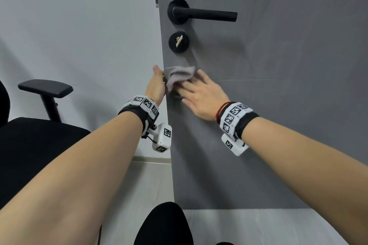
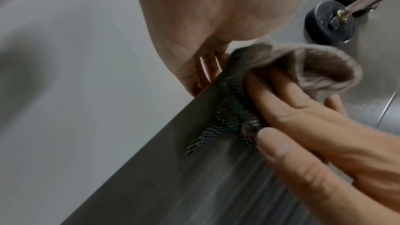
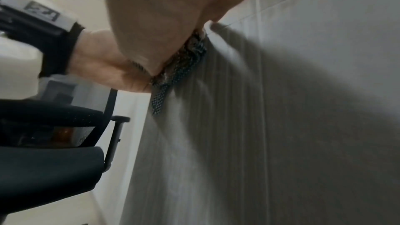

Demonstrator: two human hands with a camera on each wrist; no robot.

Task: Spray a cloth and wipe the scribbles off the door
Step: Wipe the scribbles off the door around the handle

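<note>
The grey door [image 1: 278,105] stands ajar with its free edge toward the left. A crumpled grey-beige cloth [image 1: 180,76] lies against the door face close to that edge, below the lock. My right hand [image 1: 199,93] presses the cloth onto the door with straight, spread fingers [image 2: 292,117]; a fold of the cloth [image 2: 314,64] curls over the fingertips. My left hand [image 1: 157,81] grips the door edge beside the cloth, with its fingers [image 2: 205,67] wrapped behind the edge. Any scribbles lie hidden under the cloth and hand.
A black lever handle [image 1: 203,14] and a round lock with a key [image 1: 178,42] sit above the cloth. A black office chair [image 1: 39,141] with an armrest [image 1: 45,87] stands left of the door by the white wall [image 1: 79,26]. My dark knee [image 1: 163,225] is at the bottom.
</note>
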